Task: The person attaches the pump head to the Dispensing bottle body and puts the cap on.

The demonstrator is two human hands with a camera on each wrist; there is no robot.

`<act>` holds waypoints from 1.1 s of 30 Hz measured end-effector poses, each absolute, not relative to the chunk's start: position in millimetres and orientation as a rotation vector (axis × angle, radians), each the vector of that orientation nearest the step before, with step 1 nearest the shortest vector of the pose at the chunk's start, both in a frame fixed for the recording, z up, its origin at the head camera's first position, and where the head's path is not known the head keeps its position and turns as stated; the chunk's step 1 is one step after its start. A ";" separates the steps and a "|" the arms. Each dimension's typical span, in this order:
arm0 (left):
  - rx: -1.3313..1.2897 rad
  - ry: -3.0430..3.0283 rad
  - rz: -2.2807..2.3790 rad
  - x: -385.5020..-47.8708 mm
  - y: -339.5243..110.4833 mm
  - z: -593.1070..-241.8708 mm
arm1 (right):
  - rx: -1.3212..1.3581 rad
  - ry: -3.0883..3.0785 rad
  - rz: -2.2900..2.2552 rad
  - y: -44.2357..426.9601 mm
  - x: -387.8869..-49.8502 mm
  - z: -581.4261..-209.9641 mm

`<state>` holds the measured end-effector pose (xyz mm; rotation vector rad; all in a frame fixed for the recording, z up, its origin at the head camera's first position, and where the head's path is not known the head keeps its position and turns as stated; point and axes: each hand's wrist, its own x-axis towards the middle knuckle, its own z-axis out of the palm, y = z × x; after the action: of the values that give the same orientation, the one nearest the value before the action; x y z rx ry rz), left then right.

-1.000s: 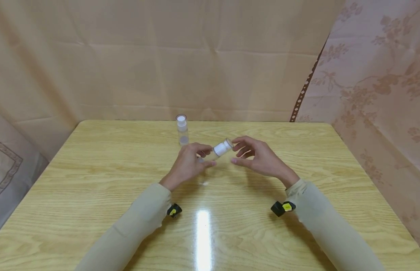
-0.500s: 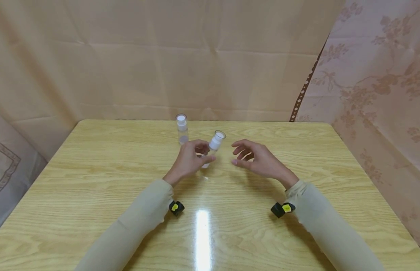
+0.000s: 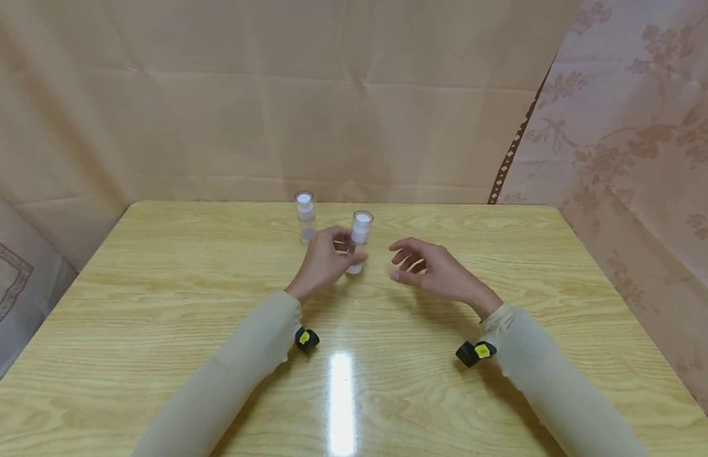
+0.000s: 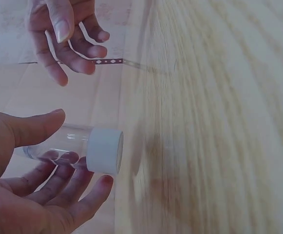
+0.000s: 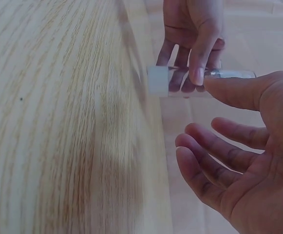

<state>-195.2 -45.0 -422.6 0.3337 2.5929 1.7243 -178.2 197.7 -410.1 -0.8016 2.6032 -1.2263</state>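
Observation:
A small clear bottle (image 3: pixel 360 233) with a white top inside a transparent cap stands nearly upright in my left hand (image 3: pixel 324 260). Thumb and fingers grip it around the middle. Its white base (image 4: pixel 103 151) faces the tabletop in the left wrist view, seemingly just above it. My right hand (image 3: pixel 436 271) hovers to the right of the bottle, fingers loosely bent and holding nothing. The right wrist view shows the bottle's white base (image 5: pixel 158 81) beyond that hand. Behind the left hand, a second similar bottle (image 3: pixel 305 216) stands upright on the table.
The wood-grain table (image 3: pixel 159 273) has a bright light reflection near its front. A beige curtain (image 3: pixel 354 114) hangs along the back edge, and a floral cloth (image 3: pixel 645 158) covers the right side. Each wrist wears a black camera strap.
My left hand has turned the held bottle from strongly tilted to nearly upright and moved slightly forward with it. The right hand has stayed almost in place, now apart from the bottle.

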 end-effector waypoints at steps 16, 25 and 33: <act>0.173 2.622 1.768 -216.8 -39.0 -426.9 | -0.826 2.635 -1.163 193.6 -182.0 -412.2; 0.117 2.656 1.769 -225.8 -35.4 -431.7 | -0.807 2.634 -1.129 190.8 -184.4 -413.4; 0.093 2.673 1.767 -227.7 -32.9 -432.6 | -0.822 2.637 -1.119 191.3 -185.4 -415.3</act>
<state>-227.7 -32.9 -432.6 0.0926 2.6734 1.7674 -185.4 191.3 -415.3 -0.8215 2.6369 -1.1186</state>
